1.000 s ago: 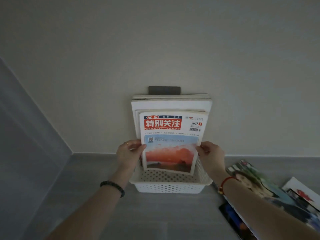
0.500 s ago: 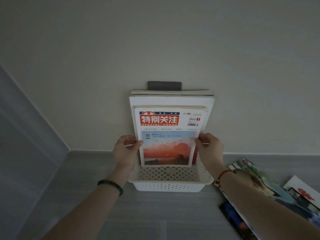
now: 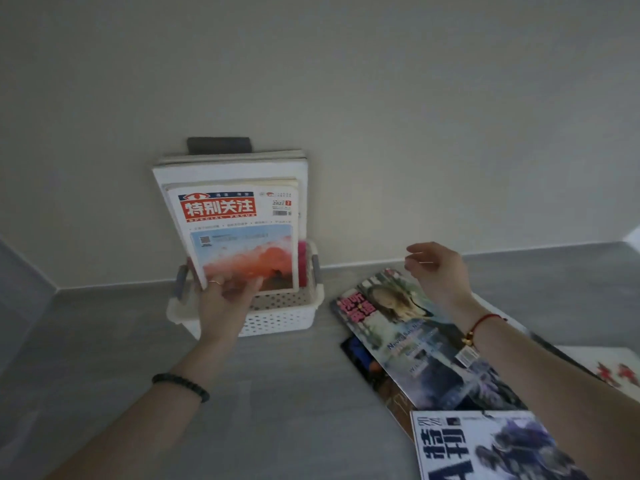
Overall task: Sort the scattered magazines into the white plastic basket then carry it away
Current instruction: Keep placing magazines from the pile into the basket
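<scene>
Now left hand [image 3: 225, 303] presses flat on red magazine [image 3: 242, 233], propping it in basket [image 3: 291, 315]; right hand [image 3: 438, 271] hovers loose, empty.

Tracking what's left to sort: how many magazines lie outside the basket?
4: face-cover magazine right of the basket, dark magazine under it, white magazine at bottom edge, red-and-white magazine at right edge. Others may be hidden.

Red-titled magazine [image 3: 239, 237] upright in white perforated basket [image 3: 277, 320], loose magazines [image 3: 415, 341] flat alongside.
</scene>
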Available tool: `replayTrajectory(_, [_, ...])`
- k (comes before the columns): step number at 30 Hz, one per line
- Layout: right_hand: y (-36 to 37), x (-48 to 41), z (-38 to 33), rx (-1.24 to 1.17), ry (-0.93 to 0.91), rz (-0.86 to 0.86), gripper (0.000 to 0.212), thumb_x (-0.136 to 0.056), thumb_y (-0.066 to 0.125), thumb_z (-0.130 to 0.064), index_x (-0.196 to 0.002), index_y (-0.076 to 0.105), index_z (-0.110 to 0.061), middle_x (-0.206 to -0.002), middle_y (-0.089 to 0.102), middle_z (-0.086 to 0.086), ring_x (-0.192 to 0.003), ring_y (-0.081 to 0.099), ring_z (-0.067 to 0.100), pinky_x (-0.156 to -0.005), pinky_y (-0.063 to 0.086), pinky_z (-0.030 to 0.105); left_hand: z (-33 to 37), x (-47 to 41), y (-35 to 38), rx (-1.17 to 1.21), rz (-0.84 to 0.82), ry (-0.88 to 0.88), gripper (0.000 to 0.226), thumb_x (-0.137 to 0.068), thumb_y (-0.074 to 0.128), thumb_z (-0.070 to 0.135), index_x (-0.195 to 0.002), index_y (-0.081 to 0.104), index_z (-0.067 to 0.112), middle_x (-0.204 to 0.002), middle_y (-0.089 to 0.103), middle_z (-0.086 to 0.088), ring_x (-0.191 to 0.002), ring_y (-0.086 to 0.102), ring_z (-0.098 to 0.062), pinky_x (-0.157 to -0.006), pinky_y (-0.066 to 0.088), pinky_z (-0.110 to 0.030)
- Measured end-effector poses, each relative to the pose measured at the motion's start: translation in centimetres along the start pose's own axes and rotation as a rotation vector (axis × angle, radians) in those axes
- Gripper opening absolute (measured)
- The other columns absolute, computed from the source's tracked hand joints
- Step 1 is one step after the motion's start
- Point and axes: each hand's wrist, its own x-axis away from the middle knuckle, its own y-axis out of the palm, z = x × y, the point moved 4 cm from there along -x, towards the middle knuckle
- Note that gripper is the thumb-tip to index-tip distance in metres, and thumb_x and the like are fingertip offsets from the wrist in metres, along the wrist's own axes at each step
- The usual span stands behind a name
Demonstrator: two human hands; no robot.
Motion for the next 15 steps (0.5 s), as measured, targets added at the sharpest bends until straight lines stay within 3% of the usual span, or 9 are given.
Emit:
replayTrajectory(5, [-8.1, 2.4, 5.7, 0.017, 0.084, -0.019, 0.018, -0.079, 0.063, -0.006, -0.086, 0.063, -0.021, -0.084, 0.068, 0.007, -0.066, 0.062, 0.006, -0.068, 0.048, 0.023, 0.2, 6.4, 7.1, 0.077, -0.127, -0.110, 0.016, -0.074, 0.071, 0.023, -0.078, 0.056, 0.023, -0.083, 0.065, 0.000, -0.082, 0.064, -0.019, -0.084, 0.053, -0.043])
replayTrajectory(9, [-11.9, 5.8, 11.0, 0.205, 0.133, -0.295, 0.018, -0.075, 0.070, -0.016, -0.092, 0.065, -0.018, -0.085, 0.067, -0.003, -0.078, 0.063, 0.007, -0.065, 0.047, 0.009, -2.3, 13.0, 12.9, -0.002, -0.281, -0.220, 0.019, -0.073, 0.071, 0.031, -0.085, 0.057, 0.024, -0.079, 0.064, 0.010, -0.076, 0.062, -0.010, -0.068, 0.049, -0.024])
replayTrajectory(12, [-13.1, 8.4, 14.9, 0.391, 0.192, -0.544, 0.029, -0.073, 0.071, -0.025, -0.101, 0.063, -0.020, -0.090, 0.063, -0.012, -0.081, 0.059, 0.000, -0.072, 0.044, 0.010, -4.0, 17.3, 16.3, -0.034, -0.395, -0.248, 0.019, -0.074, 0.070, 0.029, -0.087, 0.058, 0.024, -0.083, 0.065, 0.009, -0.076, 0.061, -0.002, -0.060, 0.044, -0.011])
replayTrajectory(15, [-14.0, 10.0, 17.3, 0.471, 0.147, -0.624, 0.035, -0.072, 0.072, -0.032, -0.103, 0.061, -0.021, -0.097, 0.062, -0.008, -0.091, 0.058, 0.007, -0.080, 0.045, 0.018, -4.5, 20.4, 18.8, -0.086, -0.478, -0.202, 0.016, -0.075, 0.070, 0.027, -0.086, 0.058, 0.028, -0.085, 0.066, 0.012, -0.082, 0.063, -0.006, -0.064, 0.045, -0.009])
